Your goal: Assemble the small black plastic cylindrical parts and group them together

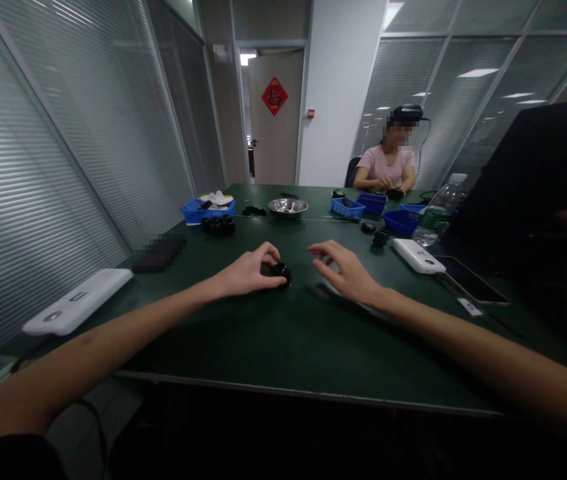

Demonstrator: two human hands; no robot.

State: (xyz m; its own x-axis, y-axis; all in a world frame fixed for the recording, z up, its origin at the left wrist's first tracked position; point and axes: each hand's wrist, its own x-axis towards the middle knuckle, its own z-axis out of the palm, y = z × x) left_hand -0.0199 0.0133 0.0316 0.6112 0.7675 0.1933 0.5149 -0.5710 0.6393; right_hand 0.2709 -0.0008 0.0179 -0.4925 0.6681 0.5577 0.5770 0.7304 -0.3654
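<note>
Fingers and thumb of my left hand [254, 272] curl around a small, shiny black round part [282, 271] on the green table [243, 340]. Its far side is partly covered by my fingertips, and I cannot tell its exact kind. To the right of it, my right hand [340, 270] hovers just over the tabletop, thumb and fingers apart, holding nothing. A gap separates that hand from the black part.
Farther back are a steel bowl [288, 209], a blue basket [206, 212], black round parts [218, 225] and blue bins [402, 221]. Rightward stand a water bottle [438, 213], a white power bank [418, 257] and a phone [473, 280]. Another person [388, 163] sits across.
</note>
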